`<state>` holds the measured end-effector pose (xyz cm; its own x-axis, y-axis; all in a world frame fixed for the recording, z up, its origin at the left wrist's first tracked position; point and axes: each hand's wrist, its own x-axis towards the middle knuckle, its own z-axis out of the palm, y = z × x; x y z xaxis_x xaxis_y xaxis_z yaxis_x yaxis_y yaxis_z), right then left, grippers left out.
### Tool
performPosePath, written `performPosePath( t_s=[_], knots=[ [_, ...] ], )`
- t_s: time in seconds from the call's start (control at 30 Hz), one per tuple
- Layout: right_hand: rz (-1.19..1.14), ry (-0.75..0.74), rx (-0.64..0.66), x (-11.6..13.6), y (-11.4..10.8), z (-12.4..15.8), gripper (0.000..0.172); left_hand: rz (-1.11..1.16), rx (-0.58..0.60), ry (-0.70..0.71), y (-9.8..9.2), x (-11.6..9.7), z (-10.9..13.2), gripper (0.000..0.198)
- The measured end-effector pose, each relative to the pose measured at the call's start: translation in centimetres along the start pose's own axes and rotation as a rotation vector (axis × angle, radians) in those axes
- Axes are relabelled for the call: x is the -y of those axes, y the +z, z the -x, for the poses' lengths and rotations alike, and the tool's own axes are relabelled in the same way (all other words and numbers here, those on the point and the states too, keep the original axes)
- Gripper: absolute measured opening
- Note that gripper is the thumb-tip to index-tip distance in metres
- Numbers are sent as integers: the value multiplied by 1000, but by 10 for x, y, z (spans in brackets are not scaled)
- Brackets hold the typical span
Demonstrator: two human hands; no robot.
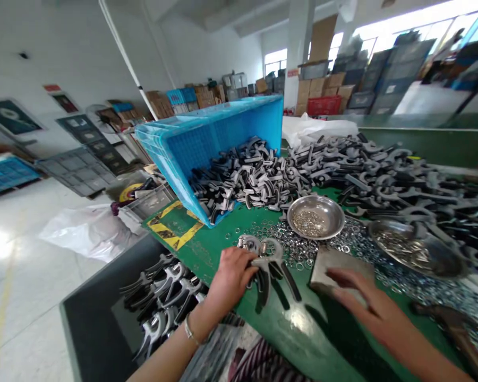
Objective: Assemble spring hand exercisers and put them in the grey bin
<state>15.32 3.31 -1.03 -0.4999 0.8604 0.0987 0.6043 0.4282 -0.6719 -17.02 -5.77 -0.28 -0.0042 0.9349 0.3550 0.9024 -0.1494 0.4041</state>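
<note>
My left hand (231, 277) is closed around an assembled hand-grip tool (267, 265) with grey arms, black handles and a spring, lying on the green table (295, 329). My right hand (360, 294) lies flat with fingers stretched out on a grey metal block (334, 262). Just beyond the block sits a steel bowl (316, 216) holding small metal rings. Loose rings (295, 246) are scattered on the table around the tool.
A blue crate (191, 143) lies tipped on its side, spilling grey and black handle parts (255, 178) across the table. A second steel dish (414, 248) sits at right. A dark bin (99, 329) at lower left holds finished grips (163, 297). A hammer-like tool (454, 326) lies at right.
</note>
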Motion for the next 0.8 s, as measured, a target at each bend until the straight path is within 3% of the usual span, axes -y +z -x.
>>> performPosePath(
  t_s=[0.07,0.13,0.2,0.27,0.43,0.57,0.67,0.73,0.8],
  knots=[
    [-101,-131,148,35,45,-45,57,-23,-43,-42,-3,29,8,16],
    [-186,-125,266,62,85,-84,70,-44,-136,-127,6,50,18,20],
    [-206,-113,314,77,114,-111,63,-68,-252,-281,22,64,33,32],
    [-211,-88,325,83,130,-126,48,-45,-257,-437,37,69,49,41],
    [-256,61,335,91,144,-134,44,261,-10,-544,50,55,63,49],
    [-341,186,371,106,148,-129,50,435,-2,-675,43,44,44,56],
    [-441,229,376,112,153,-120,49,434,32,-807,44,41,34,62],
    [-481,195,305,112,157,-110,46,413,18,-848,50,38,36,67],
    [-511,93,218,107,160,-94,43,395,-69,-801,58,32,44,71]
  ],
)
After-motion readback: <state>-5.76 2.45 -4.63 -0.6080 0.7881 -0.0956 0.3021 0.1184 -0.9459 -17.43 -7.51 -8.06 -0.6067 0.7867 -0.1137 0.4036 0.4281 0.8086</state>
